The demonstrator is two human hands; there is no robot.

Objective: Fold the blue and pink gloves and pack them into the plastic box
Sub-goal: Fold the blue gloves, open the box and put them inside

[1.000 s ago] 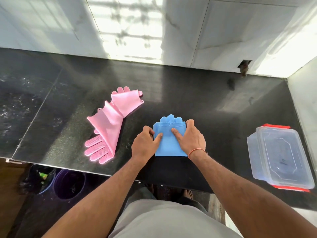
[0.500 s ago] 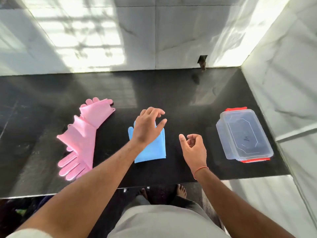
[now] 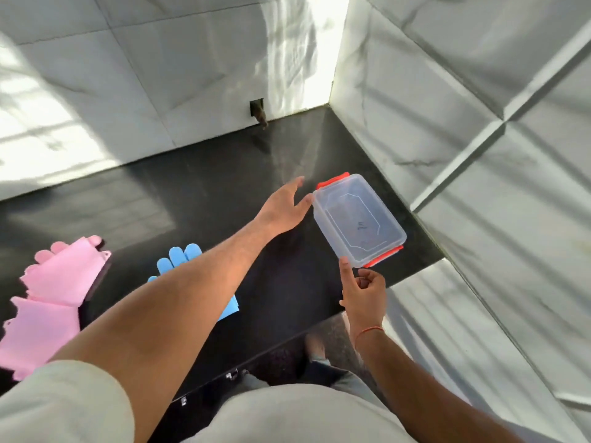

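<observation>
The clear plastic box (image 3: 359, 220) with red clips lies lid-on near the counter's right corner. My left hand (image 3: 283, 206) reaches across with fingers spread, fingertips at the box's left edge. My right hand (image 3: 363, 287) is at the box's near corner, thumb raised against it, other fingers curled. The folded blue gloves (image 3: 182, 259) lie on the counter, mostly hidden under my left forearm. The pink gloves (image 3: 54, 295) lie loosely folded at the far left.
The black counter (image 3: 198, 193) meets white tiled walls (image 3: 447, 107) behind and on the right. A small hole in the wall (image 3: 257, 108) sits above the counter's back edge. The front edge runs just below my right hand.
Both hands left the blue gloves and moved right to the box. The view swung right, so the gloves now sit at the left.
</observation>
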